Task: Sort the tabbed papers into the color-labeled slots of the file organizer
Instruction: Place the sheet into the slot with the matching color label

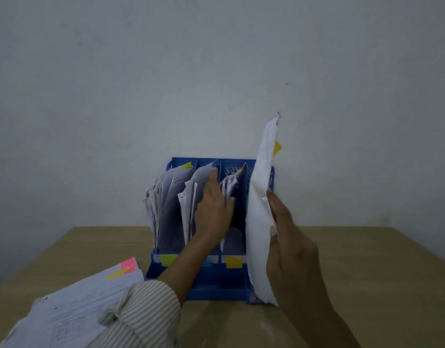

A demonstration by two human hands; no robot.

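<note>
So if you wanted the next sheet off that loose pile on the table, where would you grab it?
Probably by the far edge of the paper pile, near the pink tab, coming from the right: those sheets lie flat, and the sleeve covers their near right corner.

Your left hand (pixel 212 209): reaching forward, fingers straight, arm in striped sleeve (pixel 143 312). Your right hand (pixel 290 249): raised, fingers curled in a grip.

A blue organizer (pixel 206 285) stands upright, papers (pixel 166 197) packed in its slots, yellow labels (pixel 234 261) on its front. A white sheet (pixel 260 209) with an orange tab (pixel 277 148) rises at its right end; a stack (pixel 73 307) with pink and yellow tabs lies left of it.
</note>
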